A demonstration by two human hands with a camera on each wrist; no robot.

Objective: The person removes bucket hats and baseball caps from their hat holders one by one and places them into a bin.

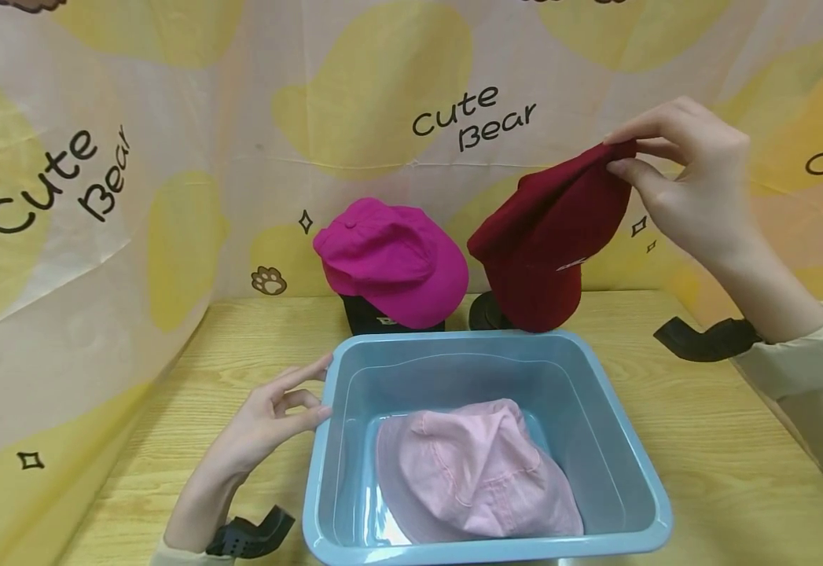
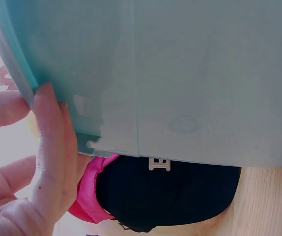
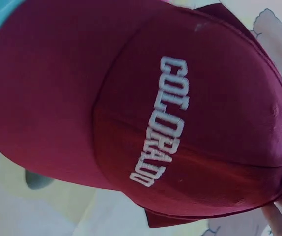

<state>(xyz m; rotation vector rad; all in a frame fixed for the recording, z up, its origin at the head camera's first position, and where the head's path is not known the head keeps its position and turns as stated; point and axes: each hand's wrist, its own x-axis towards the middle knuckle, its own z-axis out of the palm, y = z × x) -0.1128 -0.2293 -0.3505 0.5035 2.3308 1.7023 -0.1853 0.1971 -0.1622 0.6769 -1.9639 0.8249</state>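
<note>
Partly hidden, a black cap [image 2: 180,191] sits under a magenta cap [image 1: 390,259] beyond the tub [image 1: 453,373], which holds a pink hat [image 1: 482,472]. The left hand [image 1: 270,417] pinches the tub's left rim, the right hand [image 1: 697,173] a red cap [image 1: 552,236] to the far right.

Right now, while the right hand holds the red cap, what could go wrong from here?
The right hand pinches the red cap by its crown, so it might slip. Its brim seems close to the far rim of the blue basin and could catch there. Dropped inside, it could crease the pale pink hat.
</note>
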